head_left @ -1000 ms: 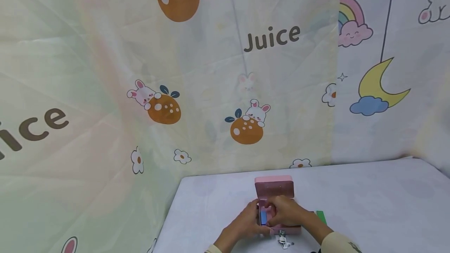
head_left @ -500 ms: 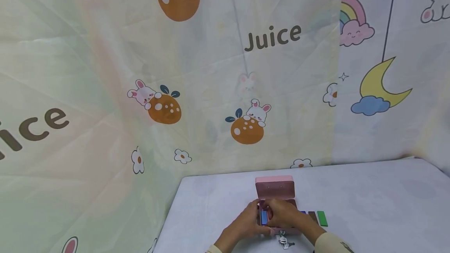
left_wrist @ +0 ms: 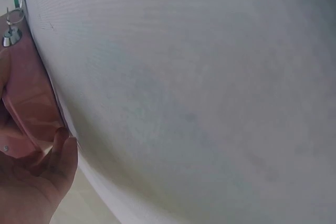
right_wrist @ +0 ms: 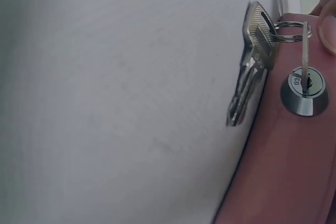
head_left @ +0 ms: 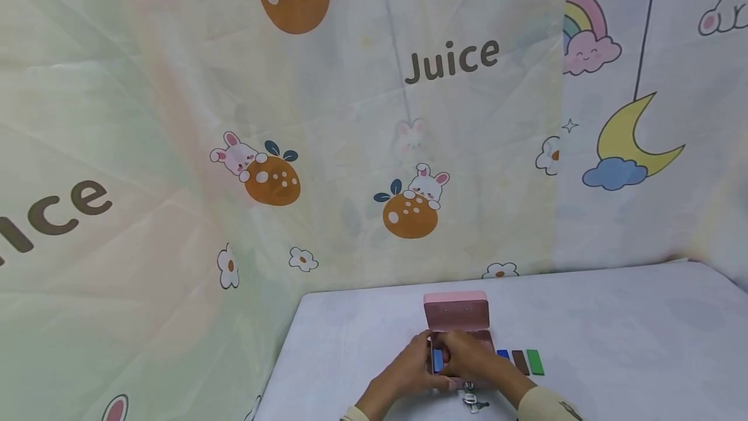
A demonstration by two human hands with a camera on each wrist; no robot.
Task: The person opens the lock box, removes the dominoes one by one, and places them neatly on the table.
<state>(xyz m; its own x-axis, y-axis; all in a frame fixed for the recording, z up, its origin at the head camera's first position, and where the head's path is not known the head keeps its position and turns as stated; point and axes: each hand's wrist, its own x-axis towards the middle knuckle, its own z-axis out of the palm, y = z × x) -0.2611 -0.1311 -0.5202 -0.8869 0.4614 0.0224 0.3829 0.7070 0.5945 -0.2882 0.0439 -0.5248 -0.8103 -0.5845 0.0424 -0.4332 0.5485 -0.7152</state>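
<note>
A pink metal cash box (head_left: 456,314) stands on the table with its lid raised. My left hand (head_left: 409,367) grips the box's left side, thumb at the front; the left wrist view shows its fingertips (left_wrist: 67,145) at the box's lower edge. My right hand (head_left: 467,357) reaches down inside, fingers curled, pinching a small reddish block (head_left: 447,355) that they mostly hide. Just left of it, a light blue block (head_left: 437,360) stands in the box. A key sits in the front lock (right_wrist: 304,92), and a second key (right_wrist: 257,51) hangs from the ring.
To the right of the box lie a blue block (head_left: 503,354), a brown block (head_left: 520,362) and a green block (head_left: 535,362) in a row. The white-covered table (head_left: 619,336) meets printed cloth walls (head_left: 350,96) at the back and left.
My right hand has shifted slightly left and lower in the box, uncovering the blue and brown blocks on the table. The left hand keeps its grip on the box.
</note>
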